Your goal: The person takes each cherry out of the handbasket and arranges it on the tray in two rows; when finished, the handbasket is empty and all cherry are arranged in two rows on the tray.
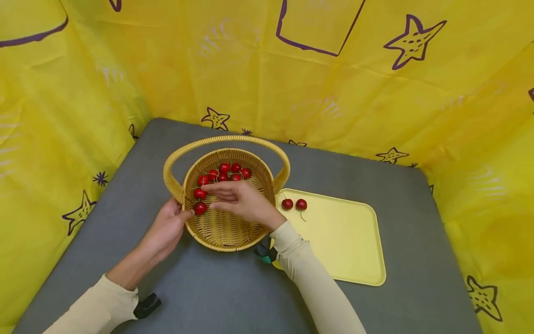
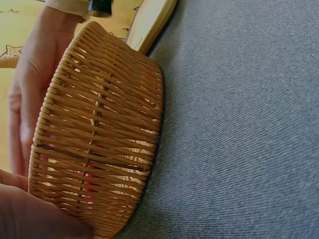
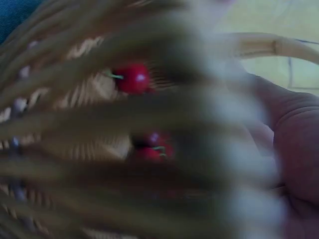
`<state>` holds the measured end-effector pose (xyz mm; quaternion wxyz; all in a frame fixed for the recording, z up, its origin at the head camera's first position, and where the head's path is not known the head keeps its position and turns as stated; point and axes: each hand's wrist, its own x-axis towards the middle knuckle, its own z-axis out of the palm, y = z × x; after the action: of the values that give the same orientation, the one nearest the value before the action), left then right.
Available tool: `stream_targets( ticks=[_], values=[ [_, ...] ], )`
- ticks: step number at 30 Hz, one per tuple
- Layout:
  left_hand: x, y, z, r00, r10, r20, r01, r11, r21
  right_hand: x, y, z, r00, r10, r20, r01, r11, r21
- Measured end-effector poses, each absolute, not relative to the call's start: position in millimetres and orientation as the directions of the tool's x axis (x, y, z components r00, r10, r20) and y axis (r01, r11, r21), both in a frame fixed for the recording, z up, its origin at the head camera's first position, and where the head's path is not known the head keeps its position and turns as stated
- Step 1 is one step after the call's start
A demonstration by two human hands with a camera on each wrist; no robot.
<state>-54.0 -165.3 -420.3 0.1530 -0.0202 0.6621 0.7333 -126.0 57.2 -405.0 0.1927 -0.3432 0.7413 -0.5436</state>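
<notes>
The left hand (image 1: 168,227) grips the basket (image 1: 227,232) by its rim; cherries (image 1: 200,208) lie inside, along the far and left sides. The right hand (image 1: 244,200) is over it, fingers straight, thumb apart. The tray (image 1: 346,246) holds two more cherries.

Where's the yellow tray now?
Head view: yellow tray lies on the gray table, right of the wicker basket, two cherries near its far-left corner.
</notes>
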Motion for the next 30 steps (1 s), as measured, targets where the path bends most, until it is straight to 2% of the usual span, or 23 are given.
stream_targets(
  ticks=[11,15,30],
  values=[
    [-56,-166,-420,-0.946,0.223,-0.236,-0.259,-0.081,0.962,-128,39,-426,-0.678,-0.735,-0.026,-0.303,0.312,-0.901],
    [-55,-167,-421,-0.945,0.225,-0.238,-0.262,-0.082,0.962,-125,36,-433,-0.692,-0.721,-0.046,-0.308,0.351,-0.884],
    [-54,-169,-423,-0.946,0.235,-0.222,-0.252,-0.106,0.962,-126,27,-441,-0.687,-0.727,-0.026,-0.387,0.396,-0.833]
  ],
)
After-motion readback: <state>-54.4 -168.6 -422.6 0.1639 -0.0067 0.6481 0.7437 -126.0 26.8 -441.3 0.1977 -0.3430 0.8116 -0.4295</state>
